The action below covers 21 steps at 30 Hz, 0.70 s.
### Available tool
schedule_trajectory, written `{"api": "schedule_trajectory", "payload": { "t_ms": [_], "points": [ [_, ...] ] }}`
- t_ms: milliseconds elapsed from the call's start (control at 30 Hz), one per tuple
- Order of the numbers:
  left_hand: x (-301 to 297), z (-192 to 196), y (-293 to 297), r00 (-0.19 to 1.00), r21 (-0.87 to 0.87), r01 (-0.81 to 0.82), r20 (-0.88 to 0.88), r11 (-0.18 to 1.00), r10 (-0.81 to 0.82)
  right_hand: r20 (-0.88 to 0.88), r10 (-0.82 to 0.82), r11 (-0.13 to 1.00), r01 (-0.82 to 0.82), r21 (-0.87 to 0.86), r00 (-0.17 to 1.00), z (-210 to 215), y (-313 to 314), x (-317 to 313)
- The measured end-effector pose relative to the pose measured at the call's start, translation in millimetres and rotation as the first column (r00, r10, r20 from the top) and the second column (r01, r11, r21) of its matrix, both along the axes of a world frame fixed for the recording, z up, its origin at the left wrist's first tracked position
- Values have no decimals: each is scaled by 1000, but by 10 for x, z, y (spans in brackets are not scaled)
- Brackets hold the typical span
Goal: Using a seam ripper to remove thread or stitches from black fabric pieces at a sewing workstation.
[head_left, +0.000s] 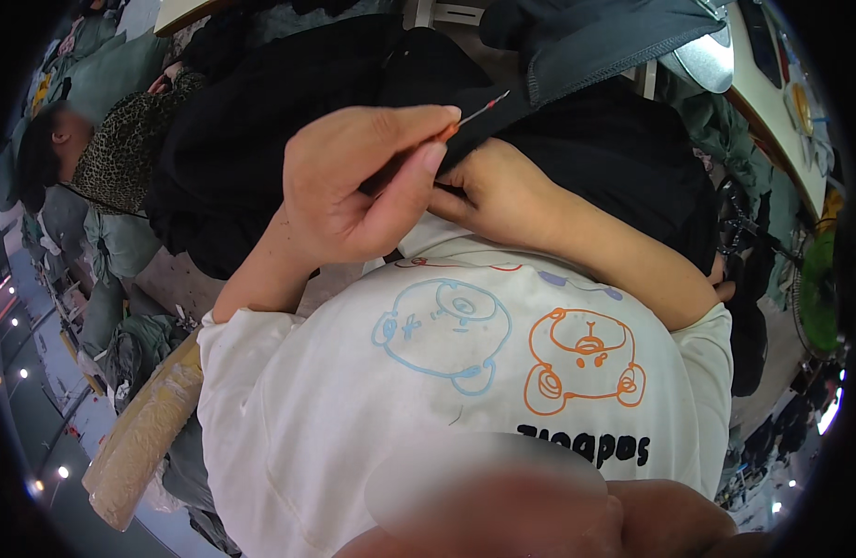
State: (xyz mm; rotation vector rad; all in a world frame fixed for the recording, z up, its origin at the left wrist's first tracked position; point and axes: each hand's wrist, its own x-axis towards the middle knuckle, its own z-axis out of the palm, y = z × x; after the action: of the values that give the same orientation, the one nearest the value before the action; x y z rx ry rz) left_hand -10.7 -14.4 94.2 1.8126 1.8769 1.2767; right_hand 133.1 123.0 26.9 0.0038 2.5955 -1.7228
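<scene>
My left hand [353, 186] is raised in front of my chest and pinches a thin seam ripper [474, 116] with an orange-red grip. Its metal tip points right into the edge of a black garment [595, 149]. Just to the right and a little lower, my right hand [502, 195] grips a fold of the same black cloth, touching my left hand. A grey fabric piece with a stitched hem [614, 42] lies above the black cloth. My white shirt with blue and orange cartoon prints [465, 372] fills the lower middle.
A person in a leopard-print top [121, 139] sits at the far left among piles of green-grey cloth [121, 242]. A wrapped tan roll [144, 432] lies at lower left. A silver round object [707, 60] and a table edge [772, 121] are at upper right, and a green fan [818, 298] at right.
</scene>
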Motion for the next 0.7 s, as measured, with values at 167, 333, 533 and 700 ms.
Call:
{"api": "schedule_trajectory", "payload": {
  "t_ms": [167, 333, 533, 700],
  "points": [
    [-7, -187, -183, 1000, -38, 11, 10, 999, -10, 17, -20, 1000, 20, -1, 1000, -42, -13, -42],
    [-44, -202, -265, 1000, -88, 14, 18, 996, -13, 45, -9, 1000, 8, 18, 999, -35, 5, -64],
    [-37, -209, -171, 998, -118, 40, 44, 992, -35, 56, -12, 1000, 11, 21, 998, -14, 23, -59],
    [16, -244, -46, 999, -50, 28, 41, 998, -26, 67, -6, 998, 2, 63, 998, -10, 21, -64]
  ]
}}
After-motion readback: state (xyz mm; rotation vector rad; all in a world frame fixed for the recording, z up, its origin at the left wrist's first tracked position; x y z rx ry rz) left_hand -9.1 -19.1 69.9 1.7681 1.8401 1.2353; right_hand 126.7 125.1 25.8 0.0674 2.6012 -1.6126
